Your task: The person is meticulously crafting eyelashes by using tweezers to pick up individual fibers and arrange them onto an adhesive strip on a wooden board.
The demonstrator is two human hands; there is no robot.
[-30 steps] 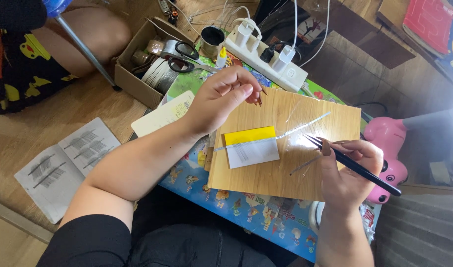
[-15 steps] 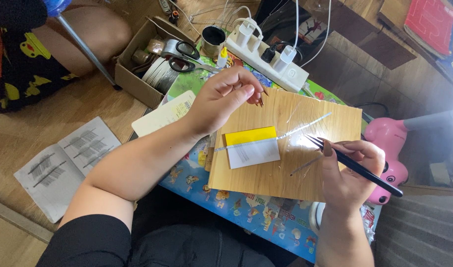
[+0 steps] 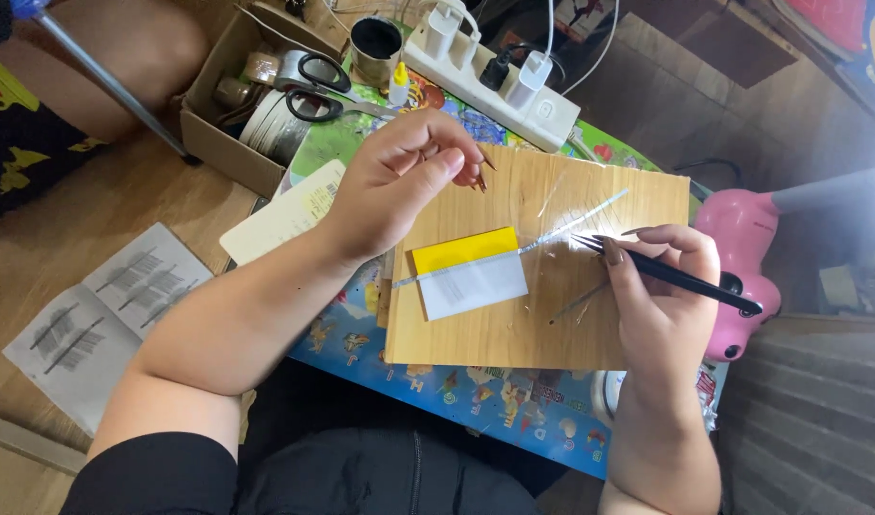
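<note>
A wooden board (image 3: 562,315) lies on a small table with a colourful cartoon cover (image 3: 457,391). On the board sits a yellow and white paper piece (image 3: 471,270), with a thin strip of clear tape (image 3: 571,227) running across it. My left hand (image 3: 399,181) hovers over the board's upper left corner, thumb and fingers pinched together; whether something tiny is between them I cannot tell. My right hand (image 3: 662,286) holds black tweezers (image 3: 676,277) with the tips at the tape near the board's middle right.
A cardboard box (image 3: 232,114) with tape rolls and scissors (image 3: 318,86) stands at the back left. A white power strip (image 3: 495,81) with plugs, a dark cup (image 3: 375,43), a small glue bottle (image 3: 397,84), a pink lamp base (image 3: 743,277), a cream card (image 3: 285,215) and an open booklet (image 3: 104,319) surround the table.
My left hand has drifted slightly along the board's upper left corner, fingers still pinched. The right hand with the tweezers has barely moved.
</note>
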